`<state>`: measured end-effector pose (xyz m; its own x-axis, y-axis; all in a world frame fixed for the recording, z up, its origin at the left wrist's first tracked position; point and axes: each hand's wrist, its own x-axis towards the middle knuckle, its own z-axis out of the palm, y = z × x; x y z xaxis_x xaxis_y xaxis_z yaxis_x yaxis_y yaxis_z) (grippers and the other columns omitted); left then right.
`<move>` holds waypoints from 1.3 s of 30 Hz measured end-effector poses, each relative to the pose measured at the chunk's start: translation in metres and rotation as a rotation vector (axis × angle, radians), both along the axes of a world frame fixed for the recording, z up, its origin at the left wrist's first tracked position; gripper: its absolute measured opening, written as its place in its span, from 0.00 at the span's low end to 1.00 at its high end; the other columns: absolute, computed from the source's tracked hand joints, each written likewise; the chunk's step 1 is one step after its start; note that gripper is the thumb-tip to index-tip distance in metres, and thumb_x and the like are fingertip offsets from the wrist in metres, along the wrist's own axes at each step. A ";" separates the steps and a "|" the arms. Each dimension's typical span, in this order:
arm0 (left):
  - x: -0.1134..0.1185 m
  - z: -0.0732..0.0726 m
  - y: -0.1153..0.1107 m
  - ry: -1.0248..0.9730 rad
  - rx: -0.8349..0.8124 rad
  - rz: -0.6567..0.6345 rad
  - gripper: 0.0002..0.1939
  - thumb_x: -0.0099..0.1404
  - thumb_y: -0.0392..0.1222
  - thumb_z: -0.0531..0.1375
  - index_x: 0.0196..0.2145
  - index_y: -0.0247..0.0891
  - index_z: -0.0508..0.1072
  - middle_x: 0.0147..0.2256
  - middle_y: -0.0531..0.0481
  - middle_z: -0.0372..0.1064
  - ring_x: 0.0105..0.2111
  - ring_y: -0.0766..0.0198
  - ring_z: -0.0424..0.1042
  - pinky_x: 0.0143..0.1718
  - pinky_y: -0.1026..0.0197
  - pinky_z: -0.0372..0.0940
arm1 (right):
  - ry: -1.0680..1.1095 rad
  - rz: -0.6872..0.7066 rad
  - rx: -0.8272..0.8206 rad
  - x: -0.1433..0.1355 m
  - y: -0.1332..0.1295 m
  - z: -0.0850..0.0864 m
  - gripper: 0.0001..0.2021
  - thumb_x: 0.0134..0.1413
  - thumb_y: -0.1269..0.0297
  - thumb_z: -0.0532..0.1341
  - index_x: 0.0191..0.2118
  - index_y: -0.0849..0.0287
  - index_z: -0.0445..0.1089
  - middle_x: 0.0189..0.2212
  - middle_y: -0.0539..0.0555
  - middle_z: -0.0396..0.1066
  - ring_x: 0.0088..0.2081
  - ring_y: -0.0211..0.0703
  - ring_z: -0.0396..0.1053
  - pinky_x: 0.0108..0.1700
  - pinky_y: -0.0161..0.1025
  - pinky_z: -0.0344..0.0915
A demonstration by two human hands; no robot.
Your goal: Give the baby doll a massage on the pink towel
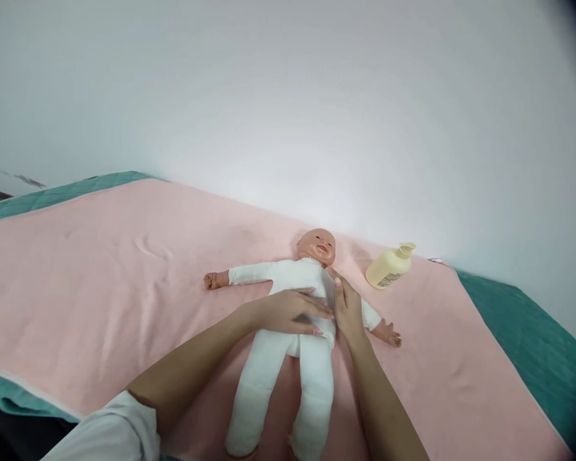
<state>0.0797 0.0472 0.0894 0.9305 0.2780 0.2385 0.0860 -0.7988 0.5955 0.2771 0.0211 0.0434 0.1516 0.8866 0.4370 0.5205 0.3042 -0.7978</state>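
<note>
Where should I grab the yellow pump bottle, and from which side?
Probably the broad body of the pump bottle, below its narrow pump head. Bring the right hand in from the right: the wall rises behind, and the doll's outstretched arm lies on the near side.

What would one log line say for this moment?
left hand: laid across baby doll | right hand: at doll's side | yellow pump bottle: on pink blanket

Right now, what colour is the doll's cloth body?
The cloth body is plain white, shown best in the head view, the only one here.
</note>
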 end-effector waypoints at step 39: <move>-0.011 -0.026 0.039 0.003 0.324 0.989 0.20 0.69 0.37 0.45 0.49 0.42 0.73 0.51 0.50 0.71 0.61 0.55 0.59 0.66 0.41 0.36 | -0.378 0.612 -0.043 -0.005 -0.003 0.004 0.17 0.64 0.54 0.55 0.56 0.45 0.67 0.58 0.49 0.64 0.67 0.49 0.49 0.67 0.64 0.40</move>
<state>0.0691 0.0867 0.0636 0.3231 0.8399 0.4360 0.7905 -0.4929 0.3637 0.2725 0.0185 0.0471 -0.5326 0.7818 0.3243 0.5094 0.6021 -0.6148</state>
